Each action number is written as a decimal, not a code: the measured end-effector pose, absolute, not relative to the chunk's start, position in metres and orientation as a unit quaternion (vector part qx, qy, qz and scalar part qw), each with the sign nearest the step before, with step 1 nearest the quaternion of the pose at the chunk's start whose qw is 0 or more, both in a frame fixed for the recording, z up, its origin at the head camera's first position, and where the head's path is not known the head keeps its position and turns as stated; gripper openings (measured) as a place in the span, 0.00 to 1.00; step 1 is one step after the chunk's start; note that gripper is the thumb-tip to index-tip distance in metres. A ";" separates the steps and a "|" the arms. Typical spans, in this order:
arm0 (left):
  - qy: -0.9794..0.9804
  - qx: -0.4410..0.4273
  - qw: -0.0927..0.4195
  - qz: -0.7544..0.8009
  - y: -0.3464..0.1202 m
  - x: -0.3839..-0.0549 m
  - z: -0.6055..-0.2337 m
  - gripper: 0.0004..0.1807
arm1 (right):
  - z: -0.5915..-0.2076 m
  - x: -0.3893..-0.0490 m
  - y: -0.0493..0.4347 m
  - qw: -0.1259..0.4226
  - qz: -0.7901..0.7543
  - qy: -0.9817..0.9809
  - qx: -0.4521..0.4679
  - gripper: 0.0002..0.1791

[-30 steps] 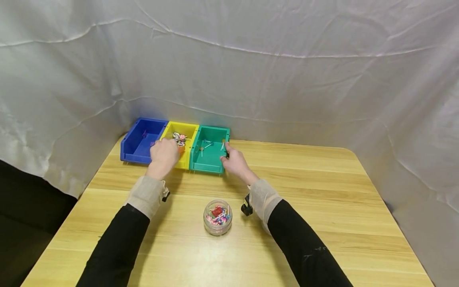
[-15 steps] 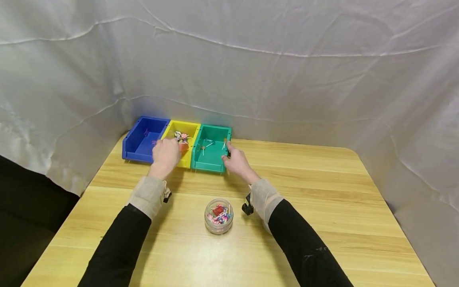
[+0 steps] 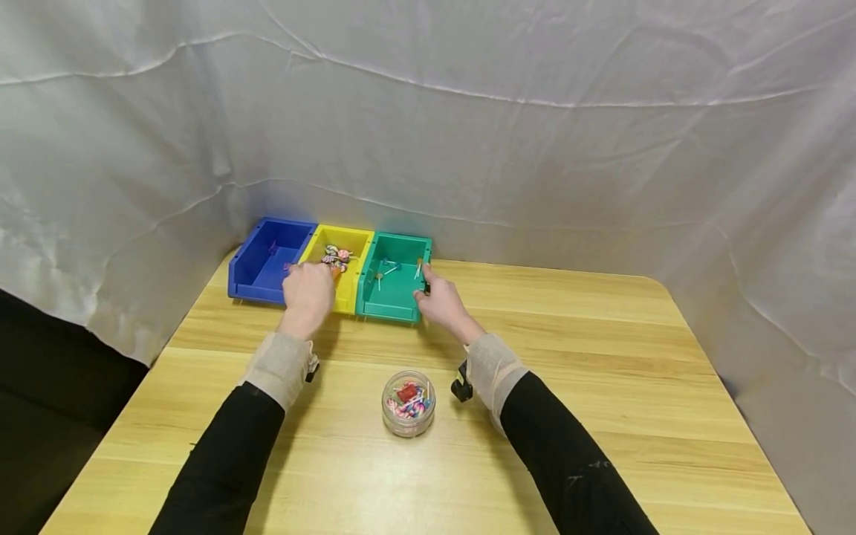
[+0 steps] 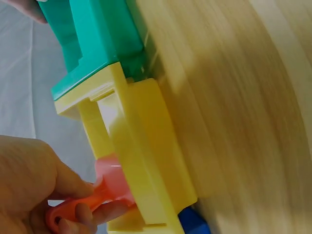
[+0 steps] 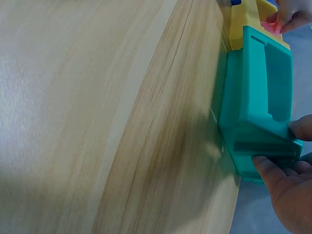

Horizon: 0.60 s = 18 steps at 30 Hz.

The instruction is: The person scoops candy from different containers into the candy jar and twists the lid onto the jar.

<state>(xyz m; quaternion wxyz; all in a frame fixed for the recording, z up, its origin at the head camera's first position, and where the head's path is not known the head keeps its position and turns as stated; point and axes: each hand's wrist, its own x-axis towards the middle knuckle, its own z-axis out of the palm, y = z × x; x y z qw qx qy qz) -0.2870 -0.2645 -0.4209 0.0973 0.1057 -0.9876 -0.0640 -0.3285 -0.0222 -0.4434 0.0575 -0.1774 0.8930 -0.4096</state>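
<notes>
My left hand point(image 3: 309, 293) pinches the handle of a small orange-red scoop point(image 4: 112, 178) over the front of the yellow bin point(image 3: 345, 302). The scoop's bowl is inside that bin, partly hidden by its front wall in the left wrist view. Several swirl-patterned candies point(image 3: 338, 257) lie farther back in the same bin. At the green bin point(image 3: 388, 310), my right hand point(image 3: 441, 302) grips the right side wall, with the thumb on the rim and fingers on the outer side in the right wrist view. A few small lollipops point(image 3: 391, 268) lie inside the green bin.
A blue bin point(image 3: 255, 291) with a few small purplish pieces adjoins the yellow one on the left. Nearer me, between the forearms, stands a clear jar point(image 3: 407, 425) of mixed candies. A grey curtain point(image 3: 508, 163) hangs behind the wooden table point(image 3: 602, 371).
My left hand has shifted slightly towards me with the scoop, and less of the scoop shows in the head view. The right hand keeps its grip on the green bin.
</notes>
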 end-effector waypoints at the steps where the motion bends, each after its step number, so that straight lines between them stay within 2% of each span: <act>1: -0.987 0.106 0.099 -0.068 -0.265 -0.288 -0.421 0.23 | -0.443 -0.329 -0.022 0.058 -0.411 0.892 -0.177 0.37; 6: -0.984 0.098 0.109 -0.102 -0.273 -0.293 -0.429 0.14 | -0.443 -0.327 -0.023 0.057 -0.411 0.892 -0.176 0.37; 18: -0.978 0.103 0.150 -0.101 -0.271 -0.300 -0.440 0.14 | -0.443 -0.325 -0.023 0.054 -0.408 0.892 -0.186 0.37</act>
